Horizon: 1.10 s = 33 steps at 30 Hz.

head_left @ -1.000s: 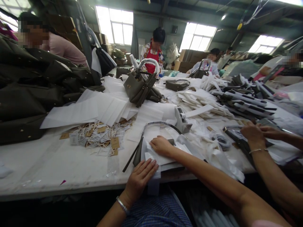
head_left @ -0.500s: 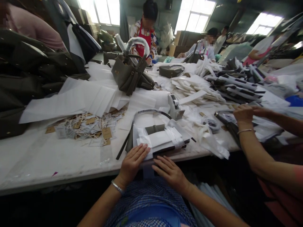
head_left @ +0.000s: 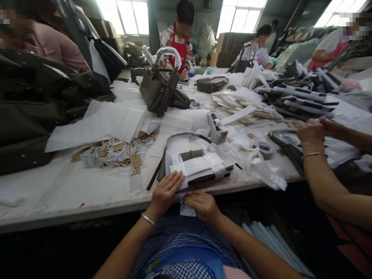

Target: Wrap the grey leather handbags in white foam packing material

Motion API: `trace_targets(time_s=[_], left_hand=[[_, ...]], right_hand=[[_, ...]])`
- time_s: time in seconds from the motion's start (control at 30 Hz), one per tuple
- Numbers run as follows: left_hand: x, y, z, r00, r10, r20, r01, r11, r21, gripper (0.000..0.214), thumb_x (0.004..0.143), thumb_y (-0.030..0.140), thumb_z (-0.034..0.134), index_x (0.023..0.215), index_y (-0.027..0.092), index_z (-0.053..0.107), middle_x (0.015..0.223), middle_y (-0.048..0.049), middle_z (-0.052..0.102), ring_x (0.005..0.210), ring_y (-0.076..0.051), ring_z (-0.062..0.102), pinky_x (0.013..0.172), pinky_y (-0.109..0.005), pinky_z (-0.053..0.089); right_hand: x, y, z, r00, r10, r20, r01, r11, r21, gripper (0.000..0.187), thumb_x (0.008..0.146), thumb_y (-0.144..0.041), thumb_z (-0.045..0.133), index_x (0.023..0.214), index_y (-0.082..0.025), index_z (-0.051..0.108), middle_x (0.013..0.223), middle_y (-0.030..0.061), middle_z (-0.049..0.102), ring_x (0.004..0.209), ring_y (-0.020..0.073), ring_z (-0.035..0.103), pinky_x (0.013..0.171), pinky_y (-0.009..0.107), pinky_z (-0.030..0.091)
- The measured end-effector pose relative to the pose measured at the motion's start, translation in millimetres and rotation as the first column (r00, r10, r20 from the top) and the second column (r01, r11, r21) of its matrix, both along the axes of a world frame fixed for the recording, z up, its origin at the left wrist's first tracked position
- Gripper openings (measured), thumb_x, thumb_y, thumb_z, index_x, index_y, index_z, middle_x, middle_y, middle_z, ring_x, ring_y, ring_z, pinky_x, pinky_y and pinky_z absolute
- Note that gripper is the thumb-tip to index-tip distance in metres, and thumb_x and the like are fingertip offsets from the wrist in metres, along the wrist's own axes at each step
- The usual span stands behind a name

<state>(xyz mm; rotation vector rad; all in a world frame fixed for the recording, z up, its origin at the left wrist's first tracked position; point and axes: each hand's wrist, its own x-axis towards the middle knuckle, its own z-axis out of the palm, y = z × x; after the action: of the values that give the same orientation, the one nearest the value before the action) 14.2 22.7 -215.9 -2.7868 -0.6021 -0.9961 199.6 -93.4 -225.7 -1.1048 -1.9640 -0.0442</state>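
A dark olive handbag (head_left: 192, 155) lies on the table in front of me, partly wrapped in white foam sheet (head_left: 194, 166). Its wrapped handle (head_left: 186, 134) arches away from me. My left hand (head_left: 167, 190) lies flat with fingers stretched out on the wrapping at the bag's near left corner. Just off the table's edge, my right hand (head_left: 203, 207) has its fingers closed on a translucent strip (head_left: 186, 210) that hangs down below the bag. Behind the bag stands a grey tape dispenser (head_left: 217, 130).
Paper tags with strings (head_left: 116, 155) are heaped at left, beside fanned white sheets (head_left: 116, 118). Dark bags (head_left: 26, 116) pile up far left. An upright handbag (head_left: 158, 87) stands further back. At right, a co-worker's hands (head_left: 312, 135) handle another bag (head_left: 290, 153); crumpled wrap (head_left: 266, 168) lies between us.
My right hand has gone from fingers spread to fingers closed on the strip, which now shows more below the edge. My left hand stays on the wrapping. The view has shifted slightly.
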Motion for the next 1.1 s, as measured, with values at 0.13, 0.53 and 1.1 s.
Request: trace_targets(time_s=[0.13, 0.53, 1.1], left_hand=[[3.5, -0.8, -0.5, 0.999, 0.037, -0.009, -0.038, 0.999, -0.02, 0.058, 0.095, 0.002, 0.043, 0.15, 0.022, 0.038, 0.147, -0.0053, 0.051, 0.137, -0.023, 0.046, 0.11, -0.042, 0.046], [8.9, -5.9, 0.3, 0.996, 0.088, -0.009, -0.089, 0.994, -0.066, 0.055, 0.097, 0.008, 0.046, 0.149, 0.023, 0.04, 0.146, -0.0055, 0.051, 0.136, -0.024, 0.047, 0.109, -0.043, 0.048], [7.7, -5.7, 2.5, 0.998, 0.069, -0.005, -0.069, 0.984, -0.166, 0.057, 0.097, 0.005, 0.046, 0.15, 0.023, 0.037, 0.147, -0.0057, 0.05, 0.136, -0.021, 0.047, 0.111, -0.041, 0.047]], right_hand=[[-1.6, -16.4, -2.5, 0.999, 0.007, -0.051, -0.01, 0.999, -0.054, 0.032, 0.095, -0.005, 0.044, 0.105, -0.02, 0.07, 0.098, 0.0041, 0.077, 0.098, 0.0174, 0.072, 0.091, 0.033, 0.056], [23.1, 3.9, 48.5, 0.992, 0.105, 0.072, -0.105, 0.994, 0.007, 0.023, 0.097, -0.029, 0.064, 0.119, -0.021, 0.066, 0.107, 0.005, 0.075, 0.107, 0.018, 0.067, 0.102, 0.036, 0.051], [43.9, 42.5, 36.7, 0.977, 0.069, 0.2, -0.088, 0.992, 0.087, 0.015, 0.097, -0.014, 0.06, 0.107, -0.02, 0.07, 0.089, 0.0025, 0.073, 0.088, 0.0185, 0.064, 0.077, 0.033, 0.049]])
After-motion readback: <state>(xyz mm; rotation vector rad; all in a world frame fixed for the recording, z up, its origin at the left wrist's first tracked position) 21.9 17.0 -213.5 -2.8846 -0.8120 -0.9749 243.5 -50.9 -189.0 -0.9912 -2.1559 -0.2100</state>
